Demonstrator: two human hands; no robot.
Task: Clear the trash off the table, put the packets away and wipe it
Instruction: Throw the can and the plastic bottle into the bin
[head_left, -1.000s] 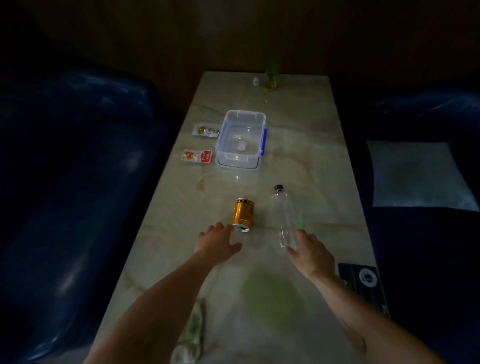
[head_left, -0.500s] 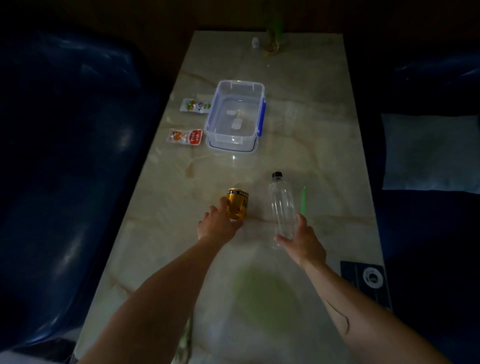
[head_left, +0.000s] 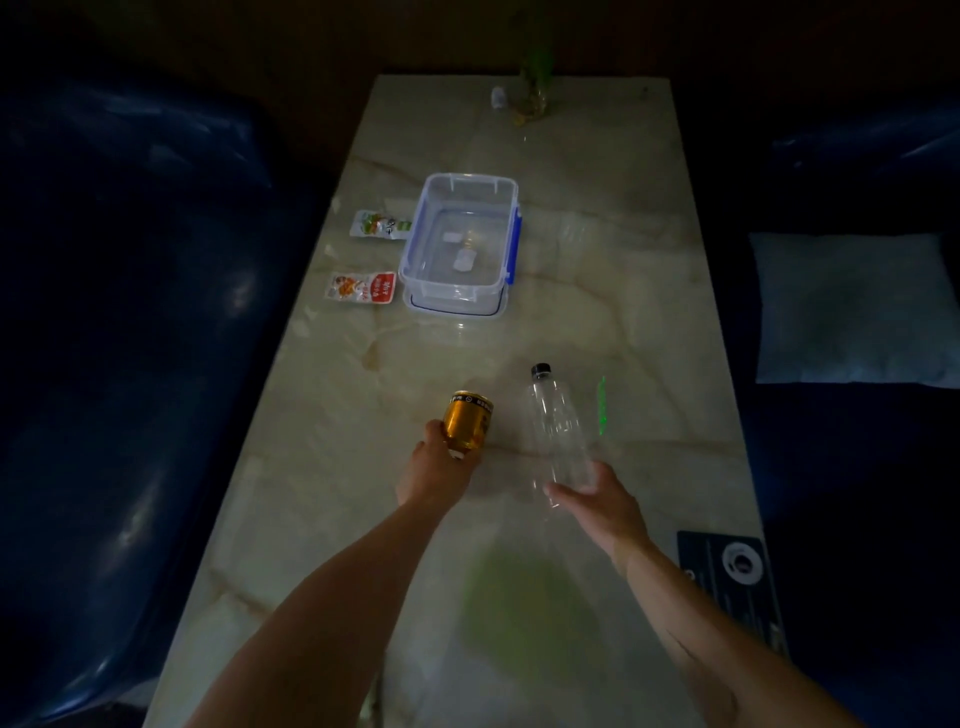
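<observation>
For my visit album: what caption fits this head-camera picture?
Left hand grips a gold can, right hand takes a clear bottle on a marble table.

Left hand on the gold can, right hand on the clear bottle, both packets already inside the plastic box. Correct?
Not quite. The head view shows the left hand on the gold can and the right hand on the clear bottle, but both packets lie on the table, left of the plastic box.

— Where's the open room on the table (head_left: 623, 291)?
— Right half, bare past the plastic box (head_left: 460, 244).
— And left?
— Two packets (head_left: 361, 287) just beside the box — narrow strip by the edge.
</observation>
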